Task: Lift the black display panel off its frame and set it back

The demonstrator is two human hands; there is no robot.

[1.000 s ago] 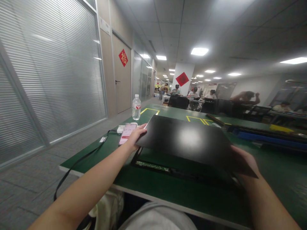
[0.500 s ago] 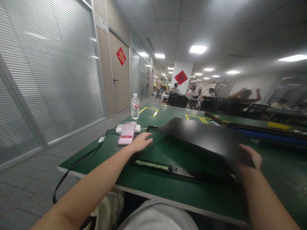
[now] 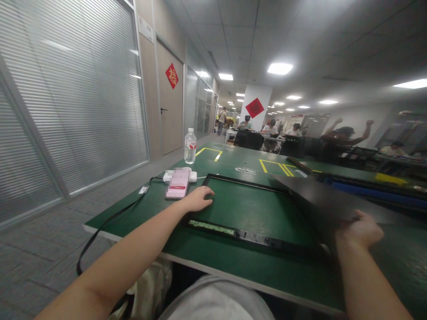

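Observation:
A black rectangular frame [image 3: 247, 181] lies flat on the green table, with a strip of green circuit board [image 3: 211, 227] showing along its near side. My left hand [image 3: 198, 198] is over the frame's left side, fingers bent round its inner edge; the exact contact is hidden beneath the palm. On the right, my right hand [image 3: 362, 229] grips the near edge of a thin dark flat panel [image 3: 320, 195], tilted and partly blurred. This panel overlaps the frame's right end and hides it.
A pink-screened phone [image 3: 178, 183], white charger [image 3: 192, 176] and water bottle [image 3: 190, 146] stand to the left on the green table [image 3: 133, 222]. A black cable [image 3: 100, 233] hangs over the table edge. Long dark parts and a blue strip [image 3: 353, 189] lie at the right. Several people sit beyond.
My right hand has moved the dark panel to the right, off most of the frame, baring the tabletop inside it. My left hand stays at the frame's left side, its fingers more bent.

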